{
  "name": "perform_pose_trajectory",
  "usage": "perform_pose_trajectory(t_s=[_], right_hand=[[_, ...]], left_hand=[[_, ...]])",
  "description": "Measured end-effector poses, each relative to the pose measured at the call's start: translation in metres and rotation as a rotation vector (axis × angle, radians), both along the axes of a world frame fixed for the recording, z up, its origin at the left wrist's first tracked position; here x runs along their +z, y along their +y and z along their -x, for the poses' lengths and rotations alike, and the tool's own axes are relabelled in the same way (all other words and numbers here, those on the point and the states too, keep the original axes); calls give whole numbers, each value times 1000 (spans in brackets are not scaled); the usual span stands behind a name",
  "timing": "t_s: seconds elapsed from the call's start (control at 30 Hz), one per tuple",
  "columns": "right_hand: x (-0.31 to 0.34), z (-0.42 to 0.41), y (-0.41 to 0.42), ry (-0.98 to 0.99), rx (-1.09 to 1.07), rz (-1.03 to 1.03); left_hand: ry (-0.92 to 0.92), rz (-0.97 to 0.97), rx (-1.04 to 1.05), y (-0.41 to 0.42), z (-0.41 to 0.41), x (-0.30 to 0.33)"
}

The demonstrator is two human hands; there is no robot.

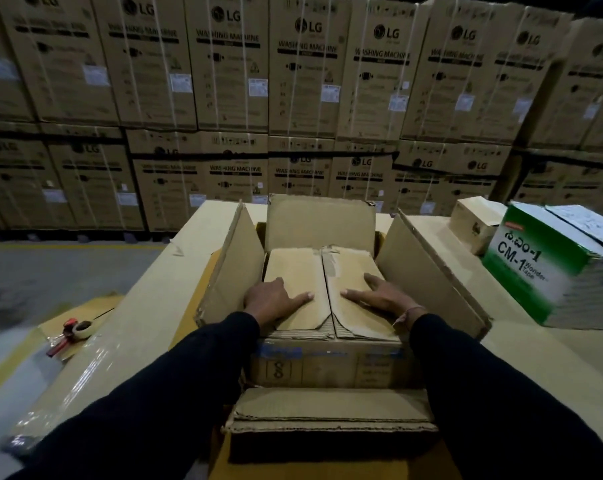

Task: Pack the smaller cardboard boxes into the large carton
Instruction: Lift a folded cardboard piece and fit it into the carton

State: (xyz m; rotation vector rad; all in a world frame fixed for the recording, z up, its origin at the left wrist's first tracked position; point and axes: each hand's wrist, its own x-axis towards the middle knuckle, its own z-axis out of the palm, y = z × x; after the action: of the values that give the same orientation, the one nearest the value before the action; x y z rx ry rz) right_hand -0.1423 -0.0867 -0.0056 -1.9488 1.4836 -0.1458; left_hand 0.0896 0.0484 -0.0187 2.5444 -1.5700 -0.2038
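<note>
A: Head view, starting with the carton [237, 271]?
B: Open on the tabletop [147, 306], all four flaps up or folded out. Dead centre, straight ahead of both sleeves.

A: And the box [300, 289]?
B: Already down inside the carton, nearly filling it. Flap seam running near to far, so long axis probably pointing away from the body (hard to be sure, far end hidden under the back flap).

A: Hands?
B: Left hand [270, 301] flat on the left top flap, fingers straight, gripping nothing. Right hand [385, 296] the same on the right flap, spread and pressing. Each just beside the seam, equally near, thumbs pointing inward at each other.

A: Next move?
B: Likely pushing down to seat the box, both palms evenly, straight below.

A: Anything else to pack?
B: Small box [476, 225] far right, well apart, nearer the right hand. Beside it a green box [549, 268]. Tape dispenser [70, 332] low left.
</note>
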Motion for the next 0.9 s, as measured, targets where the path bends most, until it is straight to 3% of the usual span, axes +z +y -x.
perform_pose_trajectory(t_s=[0.23,0.43,0.53,0.67,0.9], right_hand=[[-58,6,7,73,29,-141],[-52,-7,6,291,58,-163],[-44,-23,9,382,66,-111],[-40,-33,14,400,42,-100],[23,-28,2,171,212,-221]], left_hand=[[100,-101,-24,3,18,-55],[21,-188,-62,-5,17,-56],[-171,-288,-86,-15,17,-48],[-322,-360,-189,-30,18,-40],[-198,-336,-678,-53,20,-39]])
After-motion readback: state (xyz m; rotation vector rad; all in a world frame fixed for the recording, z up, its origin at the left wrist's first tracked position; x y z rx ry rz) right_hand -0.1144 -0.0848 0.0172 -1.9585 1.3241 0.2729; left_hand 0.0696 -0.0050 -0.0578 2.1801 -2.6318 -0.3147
